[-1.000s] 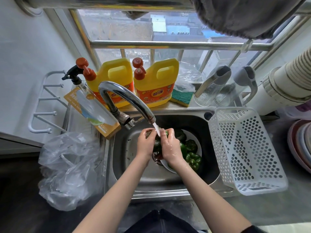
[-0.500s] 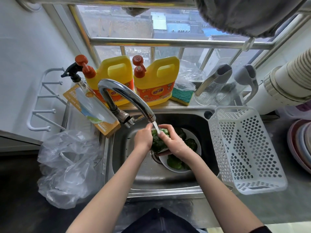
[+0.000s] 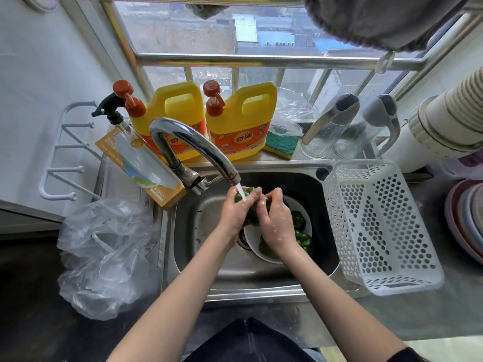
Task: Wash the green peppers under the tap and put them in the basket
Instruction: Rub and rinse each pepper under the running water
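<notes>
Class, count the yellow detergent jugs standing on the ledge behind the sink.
2. The left yellow jug stands behind the tap's arch; the right yellow jug stands beside it, next to the green sponge. None appear hidden.

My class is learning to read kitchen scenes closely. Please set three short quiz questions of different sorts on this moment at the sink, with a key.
1. True or false: the white basket already holds peppers.
2. Multiple choice: the pepper under the tap is held by A) the left hand only, B) the right hand only, C) both hands.
3. Fill in: the remaining peppers lie in a white ____ in the sink.

Key: 1 false; 2 C; 3 bowl.
</notes>
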